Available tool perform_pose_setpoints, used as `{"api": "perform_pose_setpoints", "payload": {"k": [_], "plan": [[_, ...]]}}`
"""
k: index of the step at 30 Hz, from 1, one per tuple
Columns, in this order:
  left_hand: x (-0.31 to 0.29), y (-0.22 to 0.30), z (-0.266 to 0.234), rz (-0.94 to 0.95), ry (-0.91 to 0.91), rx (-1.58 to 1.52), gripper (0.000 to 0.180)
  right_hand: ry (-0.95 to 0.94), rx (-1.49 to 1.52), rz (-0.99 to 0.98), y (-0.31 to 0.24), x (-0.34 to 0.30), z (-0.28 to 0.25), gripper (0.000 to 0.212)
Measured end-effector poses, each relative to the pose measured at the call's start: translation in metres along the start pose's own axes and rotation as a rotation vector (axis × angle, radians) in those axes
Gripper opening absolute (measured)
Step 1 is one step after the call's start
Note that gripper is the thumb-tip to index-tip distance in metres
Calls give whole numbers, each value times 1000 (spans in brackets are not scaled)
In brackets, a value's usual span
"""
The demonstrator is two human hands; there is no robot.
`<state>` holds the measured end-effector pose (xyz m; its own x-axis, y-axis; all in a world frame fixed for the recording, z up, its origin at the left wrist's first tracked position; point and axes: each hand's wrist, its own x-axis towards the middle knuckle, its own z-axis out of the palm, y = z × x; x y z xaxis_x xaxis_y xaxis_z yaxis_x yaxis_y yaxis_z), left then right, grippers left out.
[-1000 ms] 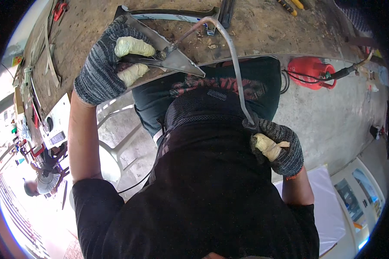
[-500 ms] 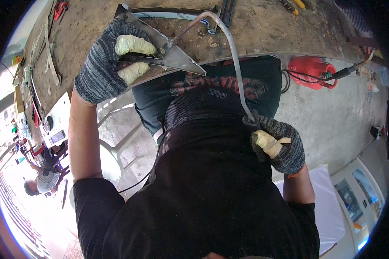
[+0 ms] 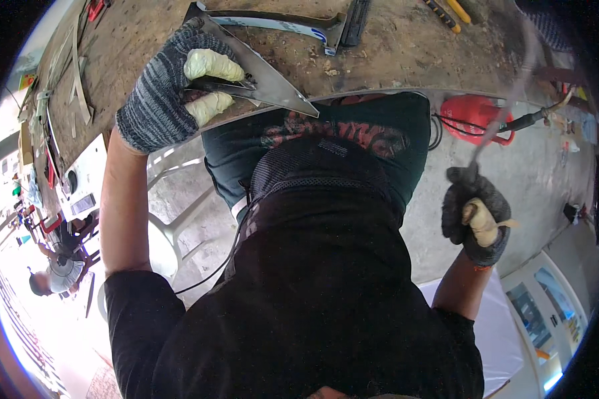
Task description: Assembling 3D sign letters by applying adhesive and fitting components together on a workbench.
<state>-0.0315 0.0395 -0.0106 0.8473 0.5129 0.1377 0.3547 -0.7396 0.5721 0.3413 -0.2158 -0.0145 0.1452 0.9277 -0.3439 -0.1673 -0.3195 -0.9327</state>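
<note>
Grey sheet metal: a pointed piece (image 3: pixel 273 80) lies at the near edge of the worn wooden table (image 3: pixel 393 63), its tip reaching past the rim. Left hand (image 3: pixel 163 93), in striped knit glove, clamped on it; two pale-wrapped digits pinch a dark edge, probably to steady the piece, the wrapping perhaps a guard against heat or sharp metal. Right hand (image 3: pixel 480 216) held out to the right, well apart from the left, fingers closed round the handle of a long metal tool (image 3: pixel 491 133). Shaft blurred, angled up over the table's edge; the grip at its lower end presumably keeps the fingers off the shaft. Behind the piece, a curved strip with blue-white film (image 3: pixel 273 25) lies beside a black bar (image 3: pixel 356 23). Containers: red gas cylinder (image 3: pixel 469 113) below the table's edge, partly hidden; solid-walled, contents not visible.
</note>
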Motion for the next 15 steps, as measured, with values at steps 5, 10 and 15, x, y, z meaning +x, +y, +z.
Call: {"api": "perform_pose_setpoints", "payload": {"k": [5,10,15], "plan": [[7,-4,-5,79,-18,-13,22,346,-50,-174,-9,24,-14,54],[20,3,-12,214,0,14,17,187,224,-305,-15,72,-26,34],[22,17,-7,183,102,-91,26,229,531,-623,-27,135,-29,20]]}}
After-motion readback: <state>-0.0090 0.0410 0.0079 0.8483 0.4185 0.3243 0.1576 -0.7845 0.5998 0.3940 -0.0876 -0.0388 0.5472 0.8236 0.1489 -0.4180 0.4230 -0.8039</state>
